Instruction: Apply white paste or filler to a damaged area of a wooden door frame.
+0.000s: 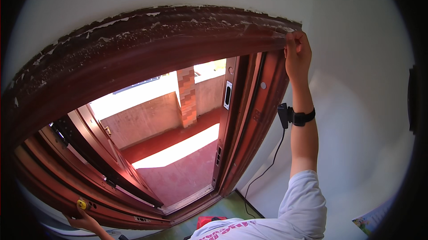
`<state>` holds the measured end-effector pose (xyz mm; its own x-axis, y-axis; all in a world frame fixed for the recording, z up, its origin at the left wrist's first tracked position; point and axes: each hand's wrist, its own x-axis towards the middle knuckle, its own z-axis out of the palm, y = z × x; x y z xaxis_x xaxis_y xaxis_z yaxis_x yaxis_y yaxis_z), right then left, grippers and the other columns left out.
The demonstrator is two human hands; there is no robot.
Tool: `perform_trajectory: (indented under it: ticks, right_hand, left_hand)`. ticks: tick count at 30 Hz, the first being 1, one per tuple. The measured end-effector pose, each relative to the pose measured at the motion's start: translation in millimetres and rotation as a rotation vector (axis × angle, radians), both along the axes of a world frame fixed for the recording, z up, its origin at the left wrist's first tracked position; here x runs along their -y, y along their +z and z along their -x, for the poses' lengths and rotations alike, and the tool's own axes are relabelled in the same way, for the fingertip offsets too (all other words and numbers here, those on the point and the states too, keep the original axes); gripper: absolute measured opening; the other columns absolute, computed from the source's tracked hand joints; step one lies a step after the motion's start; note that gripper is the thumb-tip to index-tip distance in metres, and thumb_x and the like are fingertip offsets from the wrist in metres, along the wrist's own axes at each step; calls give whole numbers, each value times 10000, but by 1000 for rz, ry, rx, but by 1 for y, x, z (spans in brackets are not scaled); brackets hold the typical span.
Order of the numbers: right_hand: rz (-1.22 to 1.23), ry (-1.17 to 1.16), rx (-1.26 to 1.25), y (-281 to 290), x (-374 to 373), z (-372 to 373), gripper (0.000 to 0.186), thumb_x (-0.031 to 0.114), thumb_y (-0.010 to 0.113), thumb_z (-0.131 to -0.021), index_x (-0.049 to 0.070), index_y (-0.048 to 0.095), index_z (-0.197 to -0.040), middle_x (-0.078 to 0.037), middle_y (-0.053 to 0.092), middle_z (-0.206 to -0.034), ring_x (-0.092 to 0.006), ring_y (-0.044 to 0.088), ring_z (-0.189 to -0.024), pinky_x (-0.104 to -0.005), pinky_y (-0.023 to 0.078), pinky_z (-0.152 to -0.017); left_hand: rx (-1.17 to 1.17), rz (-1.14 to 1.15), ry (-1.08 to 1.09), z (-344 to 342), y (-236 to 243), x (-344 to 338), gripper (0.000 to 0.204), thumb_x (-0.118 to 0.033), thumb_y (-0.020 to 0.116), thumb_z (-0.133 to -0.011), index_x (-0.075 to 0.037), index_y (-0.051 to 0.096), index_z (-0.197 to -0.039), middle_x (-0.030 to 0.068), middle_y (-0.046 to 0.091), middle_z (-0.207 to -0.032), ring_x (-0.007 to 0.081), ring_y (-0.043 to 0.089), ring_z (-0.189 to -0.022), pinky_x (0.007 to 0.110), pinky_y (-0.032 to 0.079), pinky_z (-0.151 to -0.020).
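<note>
My right hand [298, 55] is raised to the top right corner of the dark red-brown door frame [191, 46]. Its fingers are closed in a pinch against the frame's end; what they hold, if anything, is too small to make out. Low on the left, beside the door edge with its lock holes, my left hand [87, 223] has its thumb against a small yellow round thing [82, 204] with dark marks and seems to grip it. Its exact kind does not show. Along the top of the frame, whitish flaking bits cling to the rough upper edge.
A black device [292, 116] is strapped to my right wrist, its cable [274, 162] hanging toward the floor. Through the doorway are a low wall [147, 122], a brick pillar [187, 97] and a red floor. A red object [209, 221] lies below, near my body.
</note>
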<state>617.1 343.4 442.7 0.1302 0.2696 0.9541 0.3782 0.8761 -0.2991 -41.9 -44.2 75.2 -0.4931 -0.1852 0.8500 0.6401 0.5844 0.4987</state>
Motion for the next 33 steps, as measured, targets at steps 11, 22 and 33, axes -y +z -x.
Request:
perform_trajectory:
  ticks: [11, 22, 33]
  right_hand:
    - [22, -99, 162, 7, 19, 25, 271, 291, 600, -970, 27, 550, -1000, -37, 586, -787, -93, 526, -658, -229, 422, -593]
    - [128, -195, 190, 17, 10, 2, 253, 265, 648, -934, 25, 635, -856, -31, 574, -665, -92, 507, -627, -250, 418, -595]
    - [205, -350, -27, 31, -12, -93, 249, 245, 589, -968, 16, 663, -905, 1, 556, -653, -67, 491, -573, -239, 410, -542]
  left_hand:
    - [-45, 11, -4, 9, -8, 2, 746, -373, 704, -880, 90, 410, -1386, 259, 501, -1306, 390, 553, -1160, 467, 494, -969]
    - [7, 25, -14, 3, -6, 3, 755, -388, 688, -893, 40, 365, -1426, 224, 432, -1326, 363, 498, -1207, 432, 495, -985]
    - [-63, 30, 3, 5, -6, 3, 735, -338, 703, -886, 108, 400, -1384, 271, 495, -1319, 391, 547, -1179, 465, 501, -975]
